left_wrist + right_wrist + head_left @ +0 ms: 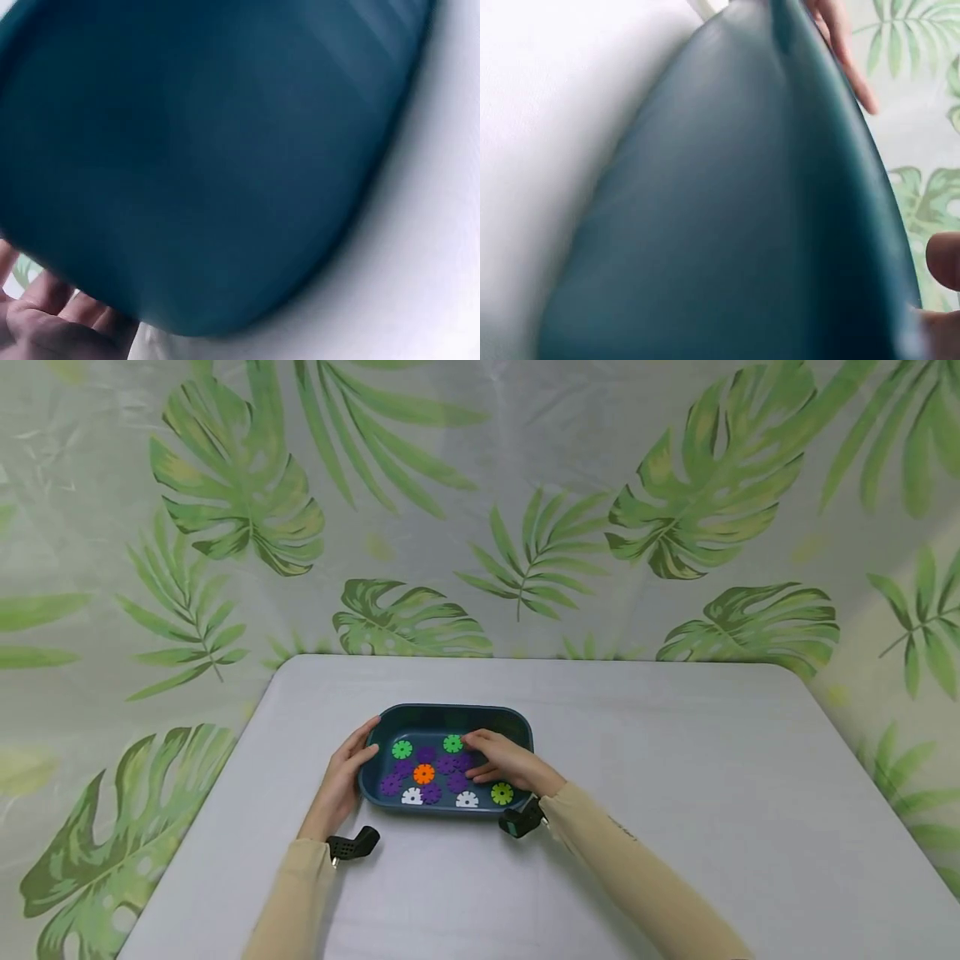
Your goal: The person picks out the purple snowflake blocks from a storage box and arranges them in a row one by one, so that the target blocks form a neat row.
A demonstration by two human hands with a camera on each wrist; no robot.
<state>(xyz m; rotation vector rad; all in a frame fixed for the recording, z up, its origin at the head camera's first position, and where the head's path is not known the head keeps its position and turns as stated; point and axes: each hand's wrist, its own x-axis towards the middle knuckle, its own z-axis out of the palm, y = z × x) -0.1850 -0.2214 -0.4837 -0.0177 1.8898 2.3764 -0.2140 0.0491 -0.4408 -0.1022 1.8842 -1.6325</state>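
Note:
A dark teal oval tub (442, 808) with raised walls sits on the table, holding several notched plastic discs. My left hand (347, 772) grips its left end, thumb on the rim and fingers along the outer wall; the left wrist view shows those fingers (56, 319) beside the wall. Over the right part of the tub reaches my right hand (510, 760), thumb and fingers spread apart. Its upper fingertips are right at the edge of a green disc (453, 743). Purple discs (446, 764) lie under and beside that hand.
An orange disc (423, 774) lies mid-tub, with another green disc (402, 749) at left. White discs (467, 799) and a yellow-green disc (502, 792) are along the near wall. A white cloth (675, 777) covers the table; a leaf-patterned curtain (540, 468) hangs behind.

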